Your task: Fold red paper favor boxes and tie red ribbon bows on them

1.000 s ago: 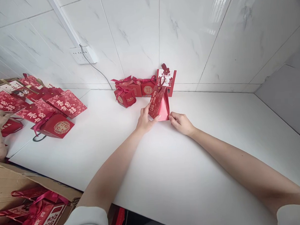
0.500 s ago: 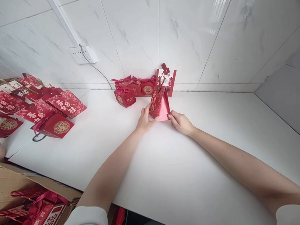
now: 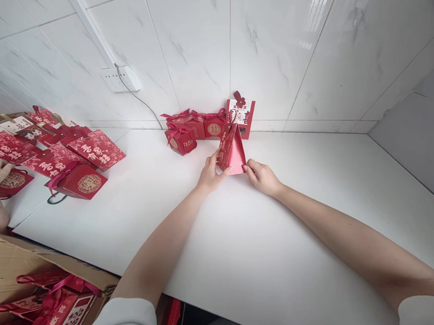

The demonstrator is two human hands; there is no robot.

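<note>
Your left hand (image 3: pixel 209 175), spread part-way, holds the red gift box (image 3: pixel 236 157) between thumb at the base and fingers along its left panel; your right hand (image 3: pixel 262 176), curled, pinches its lower right corner. Both touch it; neither is nearer. It stands between them, towards the table's (image 3: pixel 242 252) far edge, long axis rising from base to handle, pink interior facing you. Its pale lettering is foreshortened, not fully readable. Leftward, a floral bag (image 3: pixel 100 151) reads 吾家有囍. At the far edge, you have ribboned boxes (image 3: pixel 182 140), one medallion illegible, and an upright card (image 3: pixel 251 114) showing 喜.
</note>
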